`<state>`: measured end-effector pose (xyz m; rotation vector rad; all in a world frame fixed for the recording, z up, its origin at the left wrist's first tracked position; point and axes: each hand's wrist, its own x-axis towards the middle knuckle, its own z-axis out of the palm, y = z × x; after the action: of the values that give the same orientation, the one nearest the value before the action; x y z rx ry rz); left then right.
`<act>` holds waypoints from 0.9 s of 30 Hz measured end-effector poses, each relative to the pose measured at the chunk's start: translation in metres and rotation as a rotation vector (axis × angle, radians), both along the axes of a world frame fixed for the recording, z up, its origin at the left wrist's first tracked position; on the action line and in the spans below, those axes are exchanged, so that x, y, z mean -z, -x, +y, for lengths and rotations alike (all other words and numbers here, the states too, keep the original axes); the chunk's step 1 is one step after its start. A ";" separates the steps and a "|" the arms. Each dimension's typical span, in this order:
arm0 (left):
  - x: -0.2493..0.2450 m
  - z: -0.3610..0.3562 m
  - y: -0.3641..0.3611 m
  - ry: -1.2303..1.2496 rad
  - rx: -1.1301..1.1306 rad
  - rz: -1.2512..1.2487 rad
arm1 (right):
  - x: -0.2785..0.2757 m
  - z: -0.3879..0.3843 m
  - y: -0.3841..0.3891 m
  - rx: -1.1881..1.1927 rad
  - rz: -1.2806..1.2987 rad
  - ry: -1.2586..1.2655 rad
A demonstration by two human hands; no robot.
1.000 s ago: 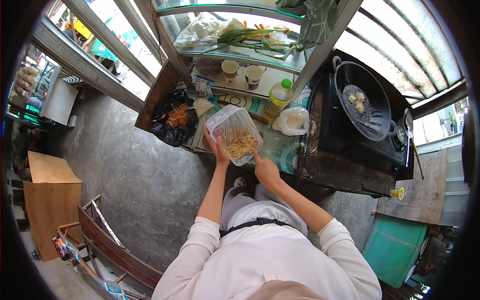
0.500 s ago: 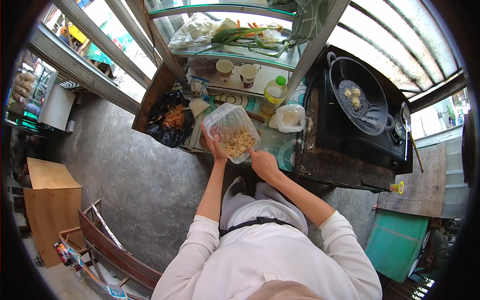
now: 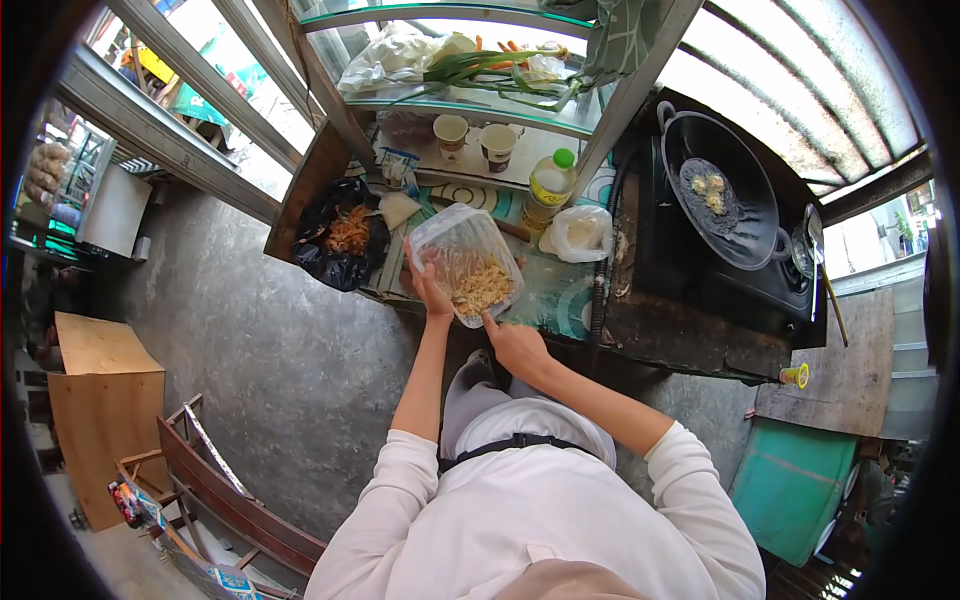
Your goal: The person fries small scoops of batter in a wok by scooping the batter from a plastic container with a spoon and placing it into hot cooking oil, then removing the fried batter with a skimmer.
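A clear plastic container (image 3: 437, 240) is tilted in front of me, with a lumpy, yellowish-brown food mixture (image 3: 484, 288) gathered in its lower right part. My left hand (image 3: 431, 292) grips the container's left side, the thumb against its wall. At the near edge of the container is my right hand (image 3: 518, 349), its fingers curled together and the index finger stretched to the rim. Whatever my right fingers hold, if anything, is too small to make out. A black plastic bag (image 3: 325, 268) with orange shreds lies left of the container, and a knotted clear bag (image 3: 580, 236) sits to its right.
On the stove at right, a black wok (image 3: 745, 235) holds oil and several frying pieces (image 3: 708, 192). A green-capped bottle (image 3: 548, 187) and two paper cups (image 3: 497, 147) stand behind the container. Spring onions (image 3: 500, 72) lie on the glass shelf above. A wooden bench (image 3: 235, 505) is at lower left.
My right hand has moved left and down from the container's right side to its near edge. My left hand still holds the container, which has shifted very slightly.
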<state>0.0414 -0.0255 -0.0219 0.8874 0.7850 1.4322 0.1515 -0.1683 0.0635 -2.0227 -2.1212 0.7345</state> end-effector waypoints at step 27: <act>-0.026 0.021 -0.016 0.316 -0.251 0.594 | -0.060 -0.015 -0.001 0.078 0.158 0.095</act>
<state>0.0577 -0.0045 0.0038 0.9999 1.5688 1.2094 0.1528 -0.1837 0.1232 -2.0060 -1.9445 0.9652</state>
